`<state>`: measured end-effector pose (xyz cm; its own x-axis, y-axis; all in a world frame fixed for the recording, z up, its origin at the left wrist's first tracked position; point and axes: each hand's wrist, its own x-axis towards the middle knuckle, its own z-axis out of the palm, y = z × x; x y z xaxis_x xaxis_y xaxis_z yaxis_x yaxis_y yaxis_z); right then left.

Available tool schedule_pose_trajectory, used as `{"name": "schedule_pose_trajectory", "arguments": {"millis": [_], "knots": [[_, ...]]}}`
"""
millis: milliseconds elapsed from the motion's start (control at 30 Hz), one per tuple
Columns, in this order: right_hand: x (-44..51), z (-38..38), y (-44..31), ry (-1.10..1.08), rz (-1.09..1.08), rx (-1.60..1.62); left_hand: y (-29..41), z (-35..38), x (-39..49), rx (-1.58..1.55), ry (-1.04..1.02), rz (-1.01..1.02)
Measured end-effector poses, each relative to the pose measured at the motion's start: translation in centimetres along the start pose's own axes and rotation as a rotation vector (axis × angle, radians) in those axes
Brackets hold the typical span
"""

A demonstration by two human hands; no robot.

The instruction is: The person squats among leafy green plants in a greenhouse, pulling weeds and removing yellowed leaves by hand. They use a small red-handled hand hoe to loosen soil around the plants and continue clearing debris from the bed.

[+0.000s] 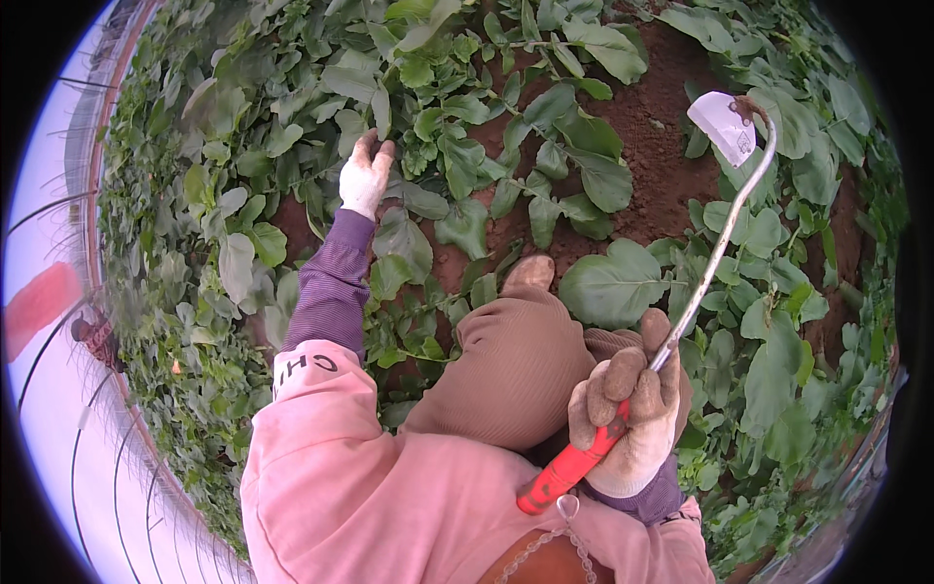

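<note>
My left hand (367, 175), in a white knit glove with soiled fingertips, reaches forward into the leafy crop. Its fingers are apart, beside a broad green leaf (381, 109); whether they touch it I cannot tell. In my right hand (633, 416), gloved in the same way with brown-coated fingers, is a hand hoe. The fingers wrap the hoe's red handle (565, 471) near the metal shank. From there the curved shank (719, 252) rises to the upper right. Its pale blade (722, 125) hangs above the leaves, with brown dirt or rust at the joint.
Dense leafy plants (241, 182) surround me. Reddish-brown soil (668, 146) shows between them. My bent knee (522, 365) and a soil-stained shoe tip (531, 272) are among the foliage. A plastic-covered greenhouse wall (55, 438) with dark hoops curves along the left. Another person (98, 339) is far left.
</note>
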<state>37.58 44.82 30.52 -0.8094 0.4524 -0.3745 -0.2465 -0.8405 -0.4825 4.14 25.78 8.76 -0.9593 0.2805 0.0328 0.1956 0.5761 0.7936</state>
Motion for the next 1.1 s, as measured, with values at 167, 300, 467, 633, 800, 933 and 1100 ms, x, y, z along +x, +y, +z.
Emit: {"name": "schedule_pose_trajectory", "arguments": {"millis": [167, 300, 467, 633, 800, 933, 1100], "knots": [[0.2, 0.8, 0.2, 0.083, -0.010, -0.032, 1.8, 1.6, 0.0, 0.301, -0.197, -0.009], [0.3, 0.8, 0.3, 0.107, -0.027, -0.013, 3.4, 0.2, 1.1, 0.198, -0.222, -0.088], [0.5, 0.0, 0.3, 0.027, 0.010, 0.025, 4.9, -0.6, 3.5, -0.074, 0.153, 0.046], [0.7, -0.2, 0.2, 0.035, 0.016, 0.076, 8.5, 1.0, 7.1, 0.033, 0.277, 0.373], [0.9, 0.4, -0.6, 0.119, 0.099, 0.019, 12.5, 3.1, 9.3, 0.347, 0.027, 0.522], [1.2, 0.6, -1.3, 0.112, 0.204, 0.016, 14.1, 3.6, 9.8, 0.467, -0.145, 0.450], [1.8, 0.2, -1.8, 0.105, 0.186, 0.081, 15.3, 4.2, 10.3, 0.235, 0.068, 0.584]]}}
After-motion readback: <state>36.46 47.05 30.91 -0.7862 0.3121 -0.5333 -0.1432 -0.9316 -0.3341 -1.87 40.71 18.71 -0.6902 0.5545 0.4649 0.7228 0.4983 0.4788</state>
